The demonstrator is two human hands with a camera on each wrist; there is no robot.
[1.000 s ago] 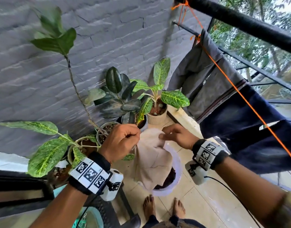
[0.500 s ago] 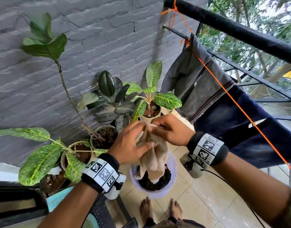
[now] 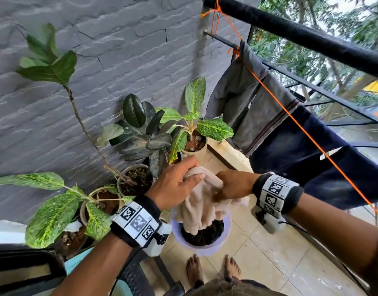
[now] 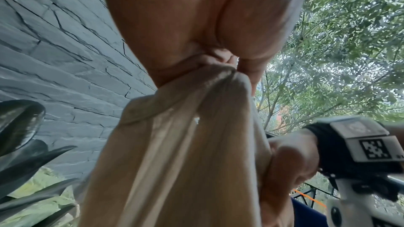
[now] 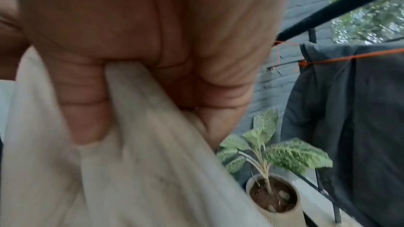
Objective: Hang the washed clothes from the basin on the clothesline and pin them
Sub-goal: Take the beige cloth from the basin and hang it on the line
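Observation:
A beige cloth (image 3: 202, 205) hangs in folds above the pale lilac basin (image 3: 202, 247), which holds dark laundry (image 3: 205, 235). My left hand (image 3: 179, 184) grips the cloth's bunched top (image 4: 192, 127); my right hand (image 3: 230, 185) clutches it (image 5: 153, 144) just to the right, fingers curled into the fabric. The orange clothesline (image 3: 290, 114) runs from the black rail (image 3: 301, 37) down to the right, carrying a grey garment (image 3: 248, 103) and a dark blue one (image 3: 312, 159). No pins show.
Several potted plants (image 3: 192, 133) stand along the grey stone wall (image 3: 98, 60) left of the basin. A low ledge and black railing (image 3: 322, 92) bound the right side. My bare feet (image 3: 213, 272) stand on pale tiles. A dark chair (image 3: 137, 276) sits lower left.
Both hands lifted the beige cloth higher out of the basin and came closer together, bunching it. The right hand shifted from the cloth's edge to a fuller grip lower on it.

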